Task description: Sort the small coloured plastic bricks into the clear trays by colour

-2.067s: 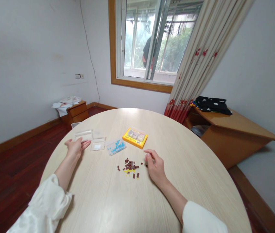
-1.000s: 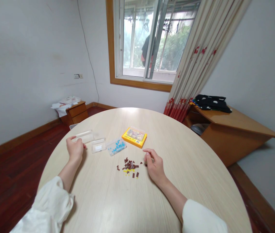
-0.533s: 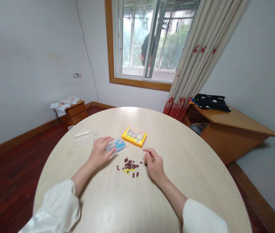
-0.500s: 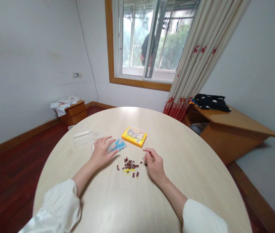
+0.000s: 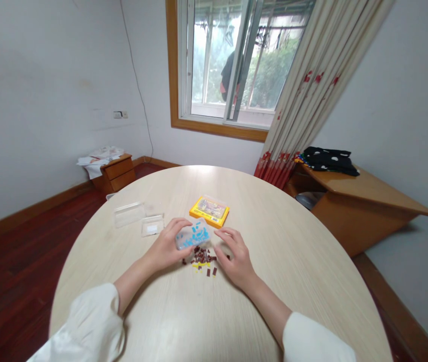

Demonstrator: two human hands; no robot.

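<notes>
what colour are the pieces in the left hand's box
Bright blue; the pieces show best in the head view, inside the clear box in the left hand.

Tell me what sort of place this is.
Likely a room in a home: a red-patterned curtain beside the window, a small drawer cabinet near the corner, and a round-edged table.
</notes>
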